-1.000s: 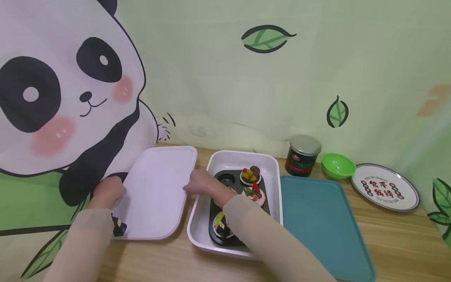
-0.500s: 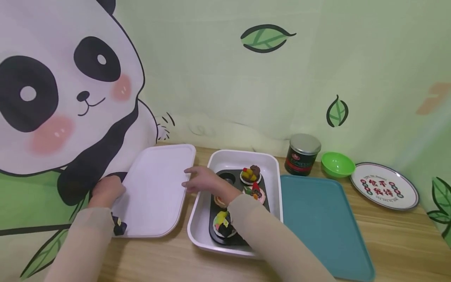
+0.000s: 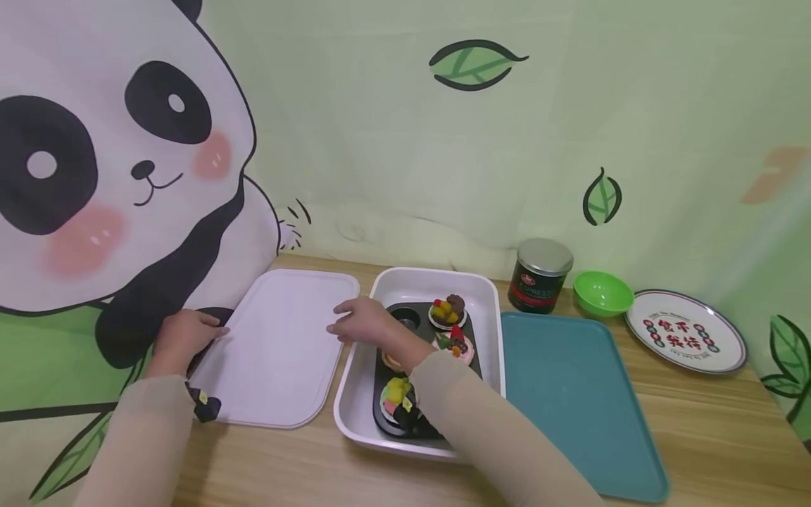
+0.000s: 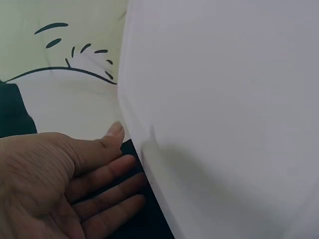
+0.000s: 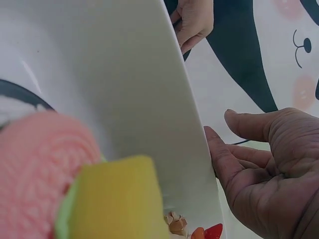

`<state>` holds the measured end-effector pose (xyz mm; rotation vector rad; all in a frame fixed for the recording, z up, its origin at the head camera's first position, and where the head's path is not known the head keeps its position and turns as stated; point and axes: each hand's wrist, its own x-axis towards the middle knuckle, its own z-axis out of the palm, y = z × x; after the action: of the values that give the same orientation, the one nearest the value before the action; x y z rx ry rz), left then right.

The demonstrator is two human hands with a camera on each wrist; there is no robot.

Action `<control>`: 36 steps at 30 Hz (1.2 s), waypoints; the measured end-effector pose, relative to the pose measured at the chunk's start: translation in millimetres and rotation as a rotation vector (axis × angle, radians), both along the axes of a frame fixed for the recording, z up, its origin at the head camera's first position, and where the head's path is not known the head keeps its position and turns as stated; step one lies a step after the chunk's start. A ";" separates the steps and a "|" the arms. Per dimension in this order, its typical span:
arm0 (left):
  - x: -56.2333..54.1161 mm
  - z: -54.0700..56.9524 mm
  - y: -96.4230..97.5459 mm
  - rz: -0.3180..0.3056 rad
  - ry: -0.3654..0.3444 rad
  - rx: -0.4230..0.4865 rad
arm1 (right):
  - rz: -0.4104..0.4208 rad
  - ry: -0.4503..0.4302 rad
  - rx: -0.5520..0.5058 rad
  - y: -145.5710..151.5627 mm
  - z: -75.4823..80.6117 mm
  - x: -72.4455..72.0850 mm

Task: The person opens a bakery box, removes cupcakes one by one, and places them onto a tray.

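A flat white tray (image 3: 272, 352) lies on the table at the left. By its left edge, in the head view, is my left hand (image 3: 186, 338); the left wrist view has its fingers (image 4: 109, 214) loosely extended, tips right at the tray's edge. My right hand (image 3: 366, 322) hovers around the tray's right edge, thumb and fingers apart, its forearm crossing over a deep white pan (image 3: 357, 401). The right wrist view gives the right hand (image 5: 274, 169) beside the pan's wall, holding nothing. Inside the pan sits a dark muffin tin (image 3: 405, 318) with several decorated cupcakes (image 3: 456, 345), partly hidden by my sleeve.
Right of the pan lies a teal tray (image 3: 570, 394). Behind it stand a black espresso tin (image 3: 541, 278) with a silver lid, a green bowl (image 3: 603, 294) and a white plate (image 3: 684, 334) with printed characters. A panda-patterned cloth (image 3: 380, 141) covers the wall behind the table.
The white tray, tilted and gripped at both sides earlier, now lies flatter. My right hand let go first, then my left fingers loosened and straightened.
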<state>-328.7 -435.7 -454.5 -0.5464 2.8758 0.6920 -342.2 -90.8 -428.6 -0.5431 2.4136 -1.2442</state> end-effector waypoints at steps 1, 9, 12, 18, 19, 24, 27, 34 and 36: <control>4.0 -6.5 -2.3 0.001 0.043 0.011 | 0.002 0.006 0.004 0.3 -0.2 -0.2; 11.3 -12.1 -6.5 -0.035 0.115 0.076 | 0.003 0.007 -0.011 1.6 -1.3 0.7; 10.4 -9.9 -6.3 -0.041 0.112 0.085 | 0.004 -0.009 -0.059 1.6 -1.3 2.7; 11.3 -5.5 -4.4 -0.079 0.143 0.095 | 0.019 -0.041 -0.174 -0.9 -2.8 5.7; 10.9 -4.5 -3.5 -0.087 0.147 0.097 | 0.018 -0.039 -0.181 -1.1 -2.7 5.7; 8.7 5.9 4.9 -0.126 0.175 0.088 | 0.008 -0.027 -0.214 0.4 0.6 4.5; 7.6 13.1 9.4 -0.148 0.184 0.077 | 0.004 -0.035 -0.247 2.0 3.2 4.4; 4.1 27.8 25.6 -0.191 0.188 0.067 | 0.008 -0.048 -0.272 11.8 15.6 4.6; 4.3 30.8 34.8 -0.206 0.197 0.069 | 0.014 -0.044 -0.287 17.8 20.9 3.2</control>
<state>-324.4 -400.9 -423.7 -0.1772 3.0146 0.8502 -339.0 -73.0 -407.7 -0.6039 2.2040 -1.5905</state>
